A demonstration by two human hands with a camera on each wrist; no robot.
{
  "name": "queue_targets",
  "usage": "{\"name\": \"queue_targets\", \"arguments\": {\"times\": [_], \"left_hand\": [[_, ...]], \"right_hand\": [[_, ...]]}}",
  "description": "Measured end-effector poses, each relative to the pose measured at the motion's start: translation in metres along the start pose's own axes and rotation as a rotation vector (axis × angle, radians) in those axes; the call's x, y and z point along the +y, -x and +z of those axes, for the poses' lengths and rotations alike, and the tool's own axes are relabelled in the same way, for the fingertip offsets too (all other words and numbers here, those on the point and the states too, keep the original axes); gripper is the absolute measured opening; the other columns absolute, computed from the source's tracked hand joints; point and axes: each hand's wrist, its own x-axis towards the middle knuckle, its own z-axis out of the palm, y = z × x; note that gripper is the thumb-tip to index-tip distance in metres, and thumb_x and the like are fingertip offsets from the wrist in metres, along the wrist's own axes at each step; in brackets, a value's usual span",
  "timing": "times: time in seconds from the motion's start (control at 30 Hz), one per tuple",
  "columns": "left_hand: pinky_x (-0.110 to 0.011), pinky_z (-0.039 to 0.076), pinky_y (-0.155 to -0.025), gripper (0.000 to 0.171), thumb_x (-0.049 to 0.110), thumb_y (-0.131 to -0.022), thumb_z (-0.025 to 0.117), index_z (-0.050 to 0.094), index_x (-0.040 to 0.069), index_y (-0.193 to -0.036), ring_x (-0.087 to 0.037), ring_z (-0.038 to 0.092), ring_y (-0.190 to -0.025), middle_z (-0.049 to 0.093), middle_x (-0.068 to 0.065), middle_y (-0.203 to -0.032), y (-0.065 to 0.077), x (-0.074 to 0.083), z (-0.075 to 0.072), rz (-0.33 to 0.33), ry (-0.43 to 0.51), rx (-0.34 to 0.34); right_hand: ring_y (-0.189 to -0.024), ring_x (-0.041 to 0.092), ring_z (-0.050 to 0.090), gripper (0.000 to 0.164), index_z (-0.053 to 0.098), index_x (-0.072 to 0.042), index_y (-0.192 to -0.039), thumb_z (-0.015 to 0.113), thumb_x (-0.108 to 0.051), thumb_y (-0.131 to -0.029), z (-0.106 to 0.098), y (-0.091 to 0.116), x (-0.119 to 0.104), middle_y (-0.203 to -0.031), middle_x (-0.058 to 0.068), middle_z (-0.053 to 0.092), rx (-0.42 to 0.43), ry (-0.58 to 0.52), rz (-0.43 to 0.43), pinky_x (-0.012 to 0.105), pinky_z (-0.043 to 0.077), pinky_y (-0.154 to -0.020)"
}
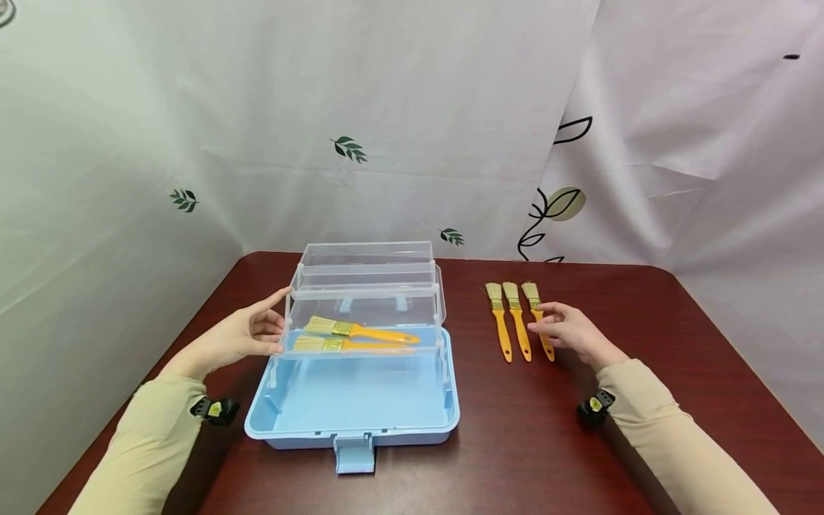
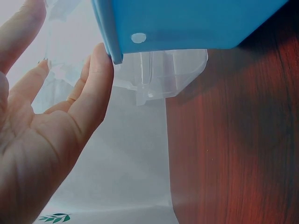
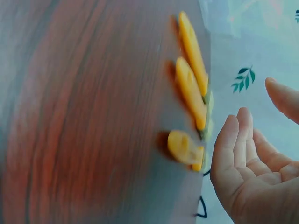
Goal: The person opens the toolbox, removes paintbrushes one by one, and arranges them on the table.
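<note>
A light-blue toolbox stands open, with clear plastic trays raised at its back. Two paintbrushes with yellow handles lie in the lower clear tray. My left hand is at the tray's left end, its fingertips at the tray side; in the left wrist view its fingers reach up beside the blue box wall. Three more paintbrushes lie side by side on the table. Over the rightmost paintbrush hovers my right hand, fingers loosely bent and holding nothing.
Dark red-brown wooden table beneath everything. A pale curtain with leaf prints hangs behind and at both sides. The toolbox's latch hangs down at the front.
</note>
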Motion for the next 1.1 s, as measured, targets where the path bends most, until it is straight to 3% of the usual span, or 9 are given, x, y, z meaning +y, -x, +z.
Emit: {"name": "queue_targets", "arguments": {"times": [0.23,0.57,0.73,1.0,1.1], "left_hand": [[-0.019,0.052,-0.082,0.103,0.017,-0.078,0.077,0.008,0.015,-0.153,-0.026,0.056,-0.099,0.048,-0.02,-0.112,0.0,-0.001,0.0,-0.007,0.004,0.001],[-0.018,0.052,-0.082,0.103,0.018,-0.078,0.077,0.008,0.016,-0.154,-0.026,0.057,-0.098,0.048,-0.019,-0.112,-0.001,-0.002,-0.001,0.007,0.005,-0.003],[-0.019,0.052,-0.082,0.103,0.018,-0.078,0.078,0.008,0.016,-0.154,-0.026,0.057,-0.099,0.049,-0.019,-0.112,-0.001,-0.002,-0.001,0.006,-0.002,0.001],[-0.02,0.052,-0.082,0.103,0.018,-0.078,0.077,0.008,0.016,-0.153,-0.026,0.057,-0.099,0.049,-0.02,-0.113,-0.001,-0.002,-0.001,0.001,-0.012,0.005],[-0.021,0.053,-0.083,0.103,0.018,-0.078,0.077,0.008,0.016,-0.154,-0.026,0.057,-0.099,0.049,-0.02,-0.112,-0.001,-0.002,0.0,-0.002,-0.017,0.008]], "right_hand": [[-0.098,0.016,0.062,0.062,0.035,0.007,-0.14,0.063,-0.021,-0.092,0.014,0.002,-0.006,-0.106,0.009,0.06,-0.089,-0.063,-0.043,0.039,0.052,-0.09],[-0.094,0.014,0.06,0.062,0.033,0.006,-0.141,0.062,-0.017,-0.091,0.035,0.003,-0.021,-0.103,0.007,0.058,-0.218,-0.176,-0.07,0.036,0.052,-0.09],[-0.093,0.019,0.06,0.059,0.035,0.007,-0.139,0.061,-0.017,-0.091,0.045,0.002,-0.03,-0.104,0.01,0.058,-0.258,-0.183,-0.092,0.031,0.053,-0.084],[-0.089,0.016,0.061,0.051,0.044,0.005,-0.132,0.063,-0.016,-0.09,0.063,0.0,-0.057,-0.096,0.006,0.06,-0.286,-0.15,-0.146,0.038,0.052,-0.089],[-0.088,0.013,0.061,0.048,0.047,0.001,-0.131,0.064,-0.016,-0.089,0.068,0.0,-0.072,-0.099,0.01,0.06,-0.286,-0.118,-0.161,0.04,0.052,-0.089]]}}
